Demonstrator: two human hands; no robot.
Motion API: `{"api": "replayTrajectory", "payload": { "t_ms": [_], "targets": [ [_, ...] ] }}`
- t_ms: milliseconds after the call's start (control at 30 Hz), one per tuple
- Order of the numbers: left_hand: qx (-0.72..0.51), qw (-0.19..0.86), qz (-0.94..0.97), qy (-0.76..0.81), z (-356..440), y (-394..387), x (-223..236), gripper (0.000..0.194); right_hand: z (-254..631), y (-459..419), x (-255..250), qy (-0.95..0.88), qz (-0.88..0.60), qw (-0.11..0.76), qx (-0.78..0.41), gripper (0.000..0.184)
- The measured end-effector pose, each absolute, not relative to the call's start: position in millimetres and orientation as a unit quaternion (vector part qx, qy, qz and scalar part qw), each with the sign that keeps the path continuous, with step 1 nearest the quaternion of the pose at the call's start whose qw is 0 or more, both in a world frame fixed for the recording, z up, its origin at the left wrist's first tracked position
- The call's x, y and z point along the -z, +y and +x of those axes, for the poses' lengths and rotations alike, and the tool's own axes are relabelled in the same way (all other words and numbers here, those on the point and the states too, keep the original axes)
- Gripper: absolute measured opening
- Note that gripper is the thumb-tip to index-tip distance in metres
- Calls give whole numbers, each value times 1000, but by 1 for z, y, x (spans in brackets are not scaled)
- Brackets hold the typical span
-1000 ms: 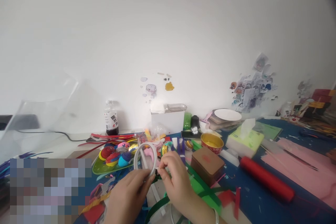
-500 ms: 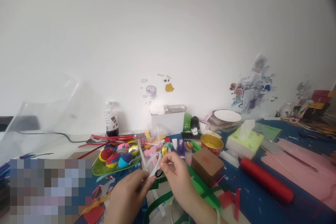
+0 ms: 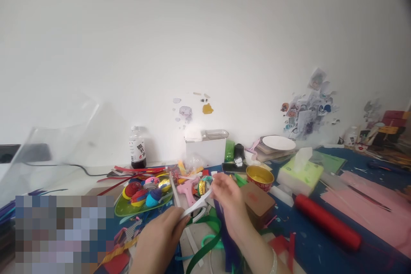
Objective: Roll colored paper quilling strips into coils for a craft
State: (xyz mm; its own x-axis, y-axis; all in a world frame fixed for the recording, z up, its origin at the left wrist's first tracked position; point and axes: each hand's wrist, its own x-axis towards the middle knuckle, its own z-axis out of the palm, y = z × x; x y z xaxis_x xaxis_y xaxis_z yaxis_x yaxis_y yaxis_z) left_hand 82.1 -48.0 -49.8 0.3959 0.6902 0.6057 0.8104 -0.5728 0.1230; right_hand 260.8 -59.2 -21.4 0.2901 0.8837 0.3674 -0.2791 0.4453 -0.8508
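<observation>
And here the white tape (image 3: 198, 204) spans the air above the cluttered desk (image 3: 313, 244), left hand (image 3: 162, 233) and right hand (image 3: 229, 205) each pinching it in a narrow grip, where any slack could let it sag and snag the green ribbon (image 3: 207, 247).

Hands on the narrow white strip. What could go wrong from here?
The narrow flat white strip spans from the left hand to the right hand; pulling hard might crease it. The curved dark-green ribbon just below them in view may snag it. The brown rectangular box beside the right wrist in view could get nudged.
</observation>
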Motion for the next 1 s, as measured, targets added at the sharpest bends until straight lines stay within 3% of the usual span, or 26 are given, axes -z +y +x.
{"api": "replayTrajectory", "payload": {
  "t_ms": [100,367,533,700,1000],
  "targets": [
    [300,70,-828,-468,84,-50,47,26,264,-59,22,-450,-341,729,-388,28],
    [250,-123,-847,-454,96,-69,26,33,266,-58,19,-500,-410,698,-308,16],
    [233,-174,-834,-468,98,-67,31,26,263,-67,15,-526,-387,694,-303,12],
    [290,-235,-800,-470,95,-58,35,23,258,-81,10,-606,-305,658,-326,3],
    [461,-325,-707,-427,84,-43,36,23,256,-97,-2,-708,-268,583,-295,9]
  ]
}}
